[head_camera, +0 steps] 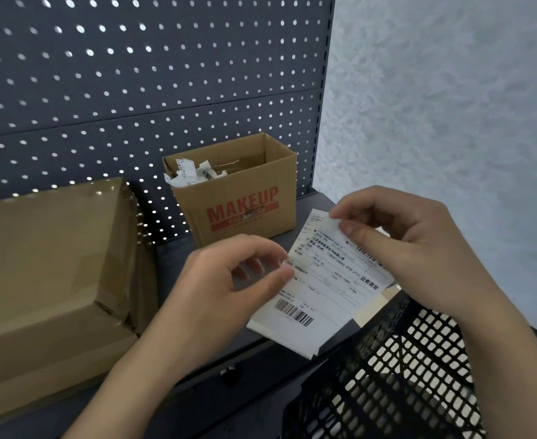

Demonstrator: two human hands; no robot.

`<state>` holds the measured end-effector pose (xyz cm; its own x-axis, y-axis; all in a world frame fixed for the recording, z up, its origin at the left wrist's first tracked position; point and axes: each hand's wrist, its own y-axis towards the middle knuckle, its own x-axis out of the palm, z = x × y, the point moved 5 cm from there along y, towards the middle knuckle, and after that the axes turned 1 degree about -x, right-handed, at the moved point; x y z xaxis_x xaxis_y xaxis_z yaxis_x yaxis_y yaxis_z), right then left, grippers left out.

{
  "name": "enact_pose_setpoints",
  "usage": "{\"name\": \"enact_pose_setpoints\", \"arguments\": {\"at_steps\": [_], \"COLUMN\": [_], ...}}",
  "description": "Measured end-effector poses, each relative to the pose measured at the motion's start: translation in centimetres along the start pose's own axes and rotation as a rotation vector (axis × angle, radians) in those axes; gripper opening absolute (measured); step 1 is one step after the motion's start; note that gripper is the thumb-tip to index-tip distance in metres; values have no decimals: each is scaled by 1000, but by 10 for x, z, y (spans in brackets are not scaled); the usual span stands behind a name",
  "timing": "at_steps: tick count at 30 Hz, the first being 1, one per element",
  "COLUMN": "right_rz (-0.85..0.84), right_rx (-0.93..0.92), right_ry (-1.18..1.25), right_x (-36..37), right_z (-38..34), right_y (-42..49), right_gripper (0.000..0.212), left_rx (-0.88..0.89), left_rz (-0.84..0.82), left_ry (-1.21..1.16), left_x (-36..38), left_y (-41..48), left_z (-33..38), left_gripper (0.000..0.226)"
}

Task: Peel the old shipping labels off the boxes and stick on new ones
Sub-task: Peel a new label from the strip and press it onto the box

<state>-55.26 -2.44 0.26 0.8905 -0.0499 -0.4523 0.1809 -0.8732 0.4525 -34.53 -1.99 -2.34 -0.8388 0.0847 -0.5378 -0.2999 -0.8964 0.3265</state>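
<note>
Now label (321,280) between both hands (245,274)

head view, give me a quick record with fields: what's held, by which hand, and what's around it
held item: shipping label, printed side up
left hand: pinches the label's left edge
right hand: pinches its far corner
behind: open MAKEUP box holding paper scraps
left: taped box, closed
lower right: black mesh basket
backdrop: pegboard
</note>
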Motion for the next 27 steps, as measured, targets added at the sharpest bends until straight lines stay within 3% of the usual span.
{"name": "enact_pose_setpoints", "arguments": {"at_steps": [4,15,18,22,27], "right_rz": [-43,-110,-52,98,262], "right_rx": [-35,-172,-267,-290,-199], "right_ry": [26,72,52,202,207], "right_x": [16,62,73,78,92], "right_z": [-5,-39,-61,-86,-100], "right_y": [9,34,43,57,67], "right_gripper": [25,27,33,49,18], "left_rx": [-40,-136,-86,-21,-18], "left_rz": [90,150,188,219,274], "left_ry": [-6,42,8,-38,-107], "left_x": [-12,-64,-88,-127,-176], "left_y": [-4,-30,-38,-44,-49], "left_z": [-4,-17,-2,24,22], "left_gripper": [9,8,8,8,7]}}
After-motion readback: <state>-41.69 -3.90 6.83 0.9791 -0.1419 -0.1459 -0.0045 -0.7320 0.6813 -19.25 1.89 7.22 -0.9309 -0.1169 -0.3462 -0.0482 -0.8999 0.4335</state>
